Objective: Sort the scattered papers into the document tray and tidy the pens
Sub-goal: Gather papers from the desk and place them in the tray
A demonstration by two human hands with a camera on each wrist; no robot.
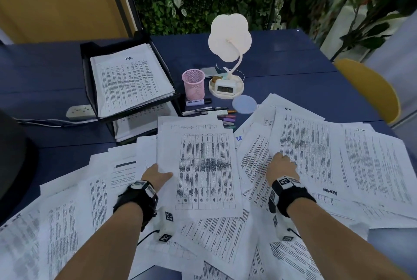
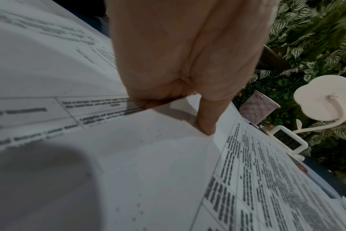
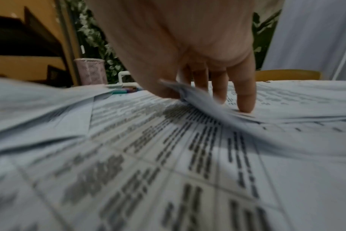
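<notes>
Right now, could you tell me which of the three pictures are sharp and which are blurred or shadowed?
Head view: mostly sharp, evenly lit, edges bowed by the wide lens; the document tray is crisp. Left wrist view: dim, a soft dark shadow at lower left, text near the left hand smeared. Right wrist view: blurriest, the sheet at the right hand streaked, all print unreadable.

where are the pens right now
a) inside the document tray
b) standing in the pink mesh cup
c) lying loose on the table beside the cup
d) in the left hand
c: the pens lie flat on the blue table, in front of the pink mesh cup, which looks empty; both hands are on sheets of paper, not on pens.
</notes>
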